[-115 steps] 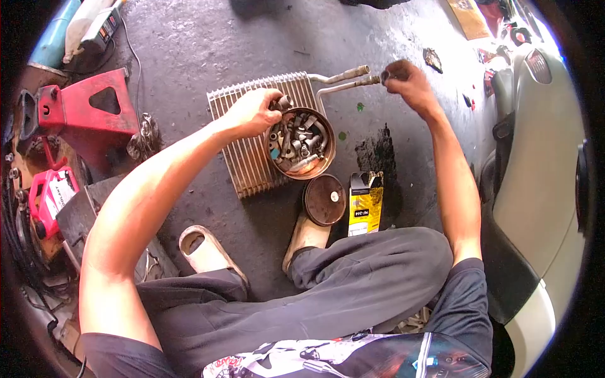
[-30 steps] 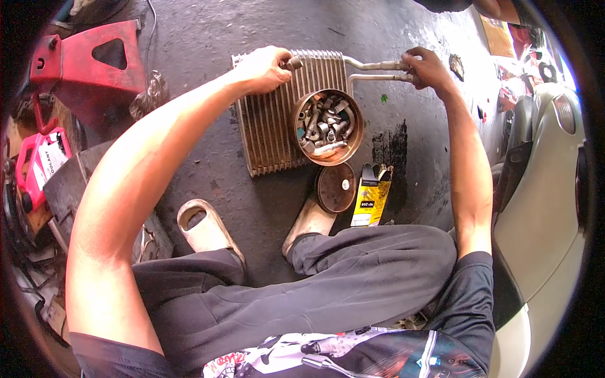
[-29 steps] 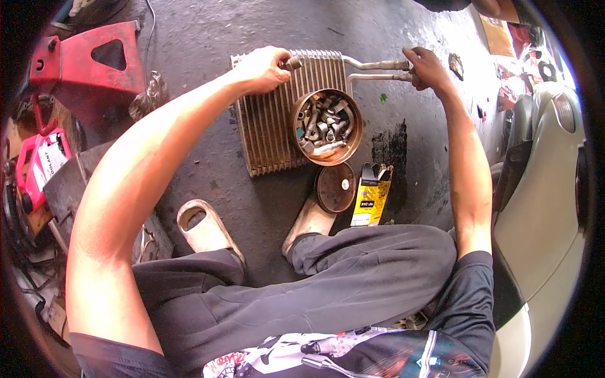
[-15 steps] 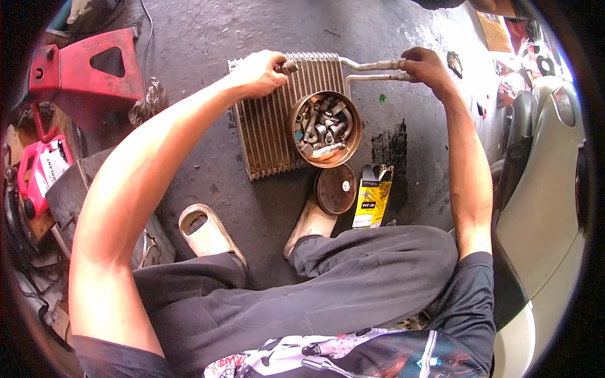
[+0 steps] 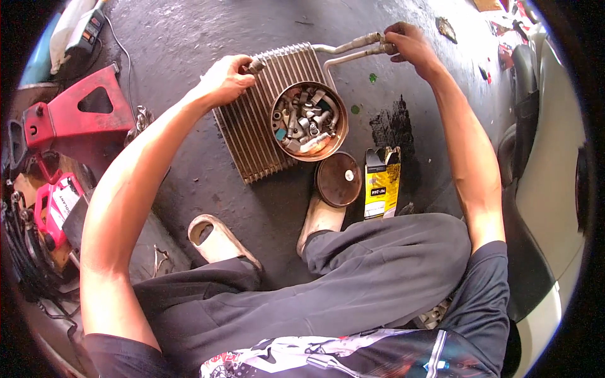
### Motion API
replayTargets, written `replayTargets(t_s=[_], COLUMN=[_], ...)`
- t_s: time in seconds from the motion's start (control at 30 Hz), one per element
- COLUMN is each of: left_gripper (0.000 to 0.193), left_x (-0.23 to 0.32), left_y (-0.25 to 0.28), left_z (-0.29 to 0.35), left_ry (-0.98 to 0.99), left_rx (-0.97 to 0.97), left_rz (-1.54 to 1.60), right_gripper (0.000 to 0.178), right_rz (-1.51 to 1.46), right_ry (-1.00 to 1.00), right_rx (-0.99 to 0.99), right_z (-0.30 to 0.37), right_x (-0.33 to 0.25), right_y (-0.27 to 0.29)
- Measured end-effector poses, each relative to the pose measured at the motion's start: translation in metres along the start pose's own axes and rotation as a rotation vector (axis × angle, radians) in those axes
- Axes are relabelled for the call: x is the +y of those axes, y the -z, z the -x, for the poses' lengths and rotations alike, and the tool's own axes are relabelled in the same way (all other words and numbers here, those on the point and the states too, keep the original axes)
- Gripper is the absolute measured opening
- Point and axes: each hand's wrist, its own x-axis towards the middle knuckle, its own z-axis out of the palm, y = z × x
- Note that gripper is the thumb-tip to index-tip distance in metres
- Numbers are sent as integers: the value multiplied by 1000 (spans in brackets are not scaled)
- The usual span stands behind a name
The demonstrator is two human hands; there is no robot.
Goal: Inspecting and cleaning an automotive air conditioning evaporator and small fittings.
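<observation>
A finned car evaporator core [image 5: 258,135] lies on the floor in front of me, with two metal pipes [image 5: 350,48] running from its far right corner. My right hand [image 5: 413,50] is closed around the pipe ends, its fingers covering their tips. Between the thumb and fingers of my left hand [image 5: 228,80] is a small dark metal fitting [image 5: 255,66], above the core's far left part. A round tin [image 5: 341,135] rests over the core's right edge, filled with loose metal fittings [image 5: 309,123]. Its brown round lid [image 5: 337,183] leans by my right slipper.
An opened yellow and black box [image 5: 382,189] lies right of the lid. To the left are a red metal stand [image 5: 79,116] and a pink jug [image 5: 60,205]. Pale car bodywork [image 5: 551,183] borders the right side. My slippers [image 5: 220,239] rest close to the core.
The view has shifted and turned slightly, so the core, tin and hands appear farther left. My left hand still holds the fitting, and my right hand stays at the pipe ends.
</observation>
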Motion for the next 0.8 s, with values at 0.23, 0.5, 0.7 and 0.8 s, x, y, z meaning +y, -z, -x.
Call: replayTargets(t_s=[0.23, 0.5, 0.7, 0.8], left_gripper=[31, 29, 24, 21], left_x=[3, 29, 48, 46], left_y=[6, 21, 13, 18], left_z=[7, 14, 12, 10], left_ry=[62, 68, 30, 32], left_rx=[-56, -109, -182, -222], left_rz=[173, 349, 316, 292], right_gripper=[22, 14, 15, 14], right_rz=[-244, -496, -575, -611], right_ry=[-28, -58, 91, 171], right_rx=[11, 180, 78, -37], right_z=[-1, 10, 41, 55], right_x=[10, 3, -20, -40], right_y=[2, 47, 64, 47])
